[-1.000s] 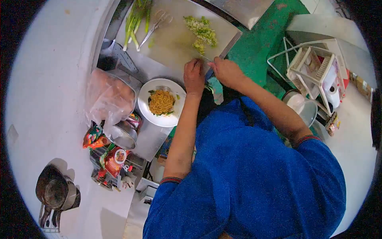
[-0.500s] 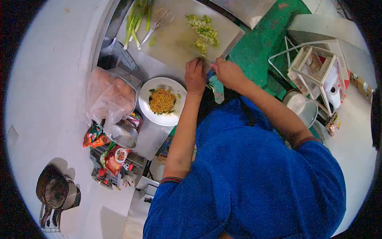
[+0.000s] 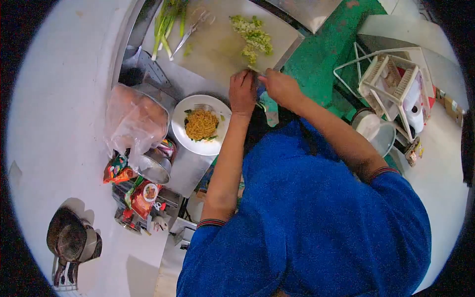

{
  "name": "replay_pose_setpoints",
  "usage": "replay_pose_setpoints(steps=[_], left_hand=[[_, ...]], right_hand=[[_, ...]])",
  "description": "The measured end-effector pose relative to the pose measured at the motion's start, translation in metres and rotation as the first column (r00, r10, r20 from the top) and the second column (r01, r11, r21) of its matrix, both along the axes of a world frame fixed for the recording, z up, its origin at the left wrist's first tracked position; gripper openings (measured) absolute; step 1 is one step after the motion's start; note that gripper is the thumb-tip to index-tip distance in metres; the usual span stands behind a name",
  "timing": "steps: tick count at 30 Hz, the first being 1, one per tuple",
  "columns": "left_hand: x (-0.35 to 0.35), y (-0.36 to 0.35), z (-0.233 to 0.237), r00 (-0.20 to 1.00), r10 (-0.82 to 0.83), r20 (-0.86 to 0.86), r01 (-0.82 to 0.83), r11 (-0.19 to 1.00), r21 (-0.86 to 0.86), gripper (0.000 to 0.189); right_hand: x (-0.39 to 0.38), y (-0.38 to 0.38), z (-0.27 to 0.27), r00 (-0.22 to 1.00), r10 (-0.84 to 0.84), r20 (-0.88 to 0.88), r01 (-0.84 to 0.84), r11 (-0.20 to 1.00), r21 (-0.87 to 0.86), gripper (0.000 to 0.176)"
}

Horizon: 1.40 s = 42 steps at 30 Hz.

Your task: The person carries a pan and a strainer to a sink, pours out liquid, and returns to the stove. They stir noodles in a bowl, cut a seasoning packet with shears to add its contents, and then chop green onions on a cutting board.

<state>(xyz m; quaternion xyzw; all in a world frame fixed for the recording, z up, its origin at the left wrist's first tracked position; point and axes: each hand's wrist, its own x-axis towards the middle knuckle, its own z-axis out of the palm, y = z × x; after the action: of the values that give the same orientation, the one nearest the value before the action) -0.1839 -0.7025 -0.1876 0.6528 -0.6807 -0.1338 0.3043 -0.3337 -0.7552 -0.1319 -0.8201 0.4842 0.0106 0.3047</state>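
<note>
At the near edge of the cutting board [image 3: 213,57], my left hand [image 3: 243,93] is closed, fingers bent down on green stalks whose ends show below it. My right hand [image 3: 282,89] is closed just to its right, around a knife [image 3: 256,69] whose blade points up and left; its handle is hidden. Chopped green onion [image 3: 251,34] lies beyond my hands. Whole green onions [image 3: 168,27] and scissors [image 3: 189,34] rest at the board's left. A white plate [image 3: 180,129] with noodles [image 3: 201,124] and a fork stands left of my left wrist.
A plastic bag [image 3: 136,116] of round brown items, a metal bowl [image 3: 154,167] and food packets [image 3: 144,195] are at the left. Pans [image 3: 69,235] hang at the lower left. A white rack [image 3: 396,84] and a round container [image 3: 381,138] stand at the right.
Both hands have shifted slightly, with my right hand a little higher and the knife blade now at a slightly different angle. The view has moved slightly.
</note>
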Motion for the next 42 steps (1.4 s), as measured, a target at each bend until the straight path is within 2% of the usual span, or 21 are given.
replay_pose_setpoints(steps=[4, 6, 7, 9, 10, 12, 16, 18, 21, 25, 27, 28, 31, 33, 36, 42], left_hand=[[0.001, 0.000, -0.001, 1.000, -0.014, 0.003, 0.014, 1.000, 0.007, 0.034], [0.000, 0.001, 0.006, 1.000, 0.003, -0.009, -0.003, 0.999, 0.044, 0.034], [0.000, 0.000, 0.008, 1.000, 0.006, -0.006, -0.006, 0.999, 0.043, 0.034], [0.002, 0.004, 0.001, 1.000, -0.005, 0.016, 0.005, 0.999, 0.039, 0.034], [0.002, 0.005, -0.003, 1.000, -0.004, 0.016, 0.004, 0.999, 0.041, 0.034], [0.002, 0.006, -0.006, 1.000, -0.012, -0.017, 0.013, 0.998, 0.057, 0.037], [0.004, 0.007, -0.005, 1.000, -0.030, 0.001, 0.030, 0.997, 0.066, 0.040], [0.003, 0.004, 0.001, 0.999, -0.046, -0.012, 0.047, 0.998, 0.041, 0.033], [0.003, 0.002, 0.006, 0.998, -0.059, 0.004, 0.059, 0.998, 0.022, 0.031], [0.002, 0.002, 0.012, 0.998, -0.062, 0.030, 0.059, 0.995, 0.082, 0.029], [0.002, 0.004, 0.012, 0.997, -0.051, 0.054, 0.043, 0.990, 0.135, 0.032], [0.002, 0.005, 0.011, 0.997, -0.050, 0.055, 0.043, 0.991, 0.130, 0.032], [0.002, 0.010, 0.012, 0.993, -0.055, 0.102, 0.046, 0.995, 0.092, 0.039], [0.002, 0.013, 0.013, 0.989, -0.070, 0.130, 0.065, 0.997, 0.040, 0.045], [0.000, 0.016, 0.015, 0.986, -0.042, 0.164, 0.031, 0.997, 0.065, 0.047], [0.000, 0.018, 0.016, 0.973, -0.023, 0.228, 0.012, 0.999, 0.051, 0.044]], right_hand=[[0.009, -0.011, -0.011, 1.000, 0.013, -0.005, -0.013, 1.000, 0.013, 0.032], [0.005, -0.017, -0.013, 0.969, 0.214, 0.123, -0.186, 0.961, -0.206, 0.034], [0.002, -0.017, -0.014, 0.968, 0.217, 0.125, -0.188, 0.960, -0.206, 0.034], [-0.002, -0.019, -0.004, 0.981, 0.192, 0.040, -0.190, 0.981, -0.045, 0.035], [-0.002, -0.017, 0.001, 0.980, 0.193, 0.040, -0.191, 0.981, -0.044, 0.035], [-0.002, -0.013, 0.014, 0.996, 0.081, 0.044, -0.081, 0.997, -0.007, 0.034], [-0.002, 0.000, -0.001, 0.996, 0.045, 0.077, -0.042, 0.998, -0.042, 0.035], [0.000, 0.000, -0.003, 0.998, -0.026, 0.058, 0.028, 0.999, -0.025, 0.037], [0.004, -0.004, 0.002, 0.999, -0.044, 0.009, 0.044, 0.998, 0.041, 0.038], [0.014, -0.009, -0.006, 0.999, -0.030, -0.023, 0.031, 0.999, 0.039, 0.039], [0.014, -0.017, 0.002, 0.993, 0.118, 0.005, -0.118, 0.992, -0.036, 0.032], [0.013, -0.022, 0.007, 0.993, 0.119, 0.005, -0.118, 0.992, -0.042, 0.032], [0.004, -0.024, 0.018, 0.978, 0.207, -0.015, -0.206, 0.978, 0.037, 0.028], [-0.004, -0.019, 0.020, 0.990, 0.109, 0.091, -0.113, 0.993, 0.045, 0.040], [-0.006, -0.013, 0.022, 0.997, 0.055, 0.055, -0.061, 0.993, 0.105, 0.041], [-0.005, -0.001, 0.004, 1.000, -0.025, -0.010, 0.026, 0.998, 0.059, 0.042]])
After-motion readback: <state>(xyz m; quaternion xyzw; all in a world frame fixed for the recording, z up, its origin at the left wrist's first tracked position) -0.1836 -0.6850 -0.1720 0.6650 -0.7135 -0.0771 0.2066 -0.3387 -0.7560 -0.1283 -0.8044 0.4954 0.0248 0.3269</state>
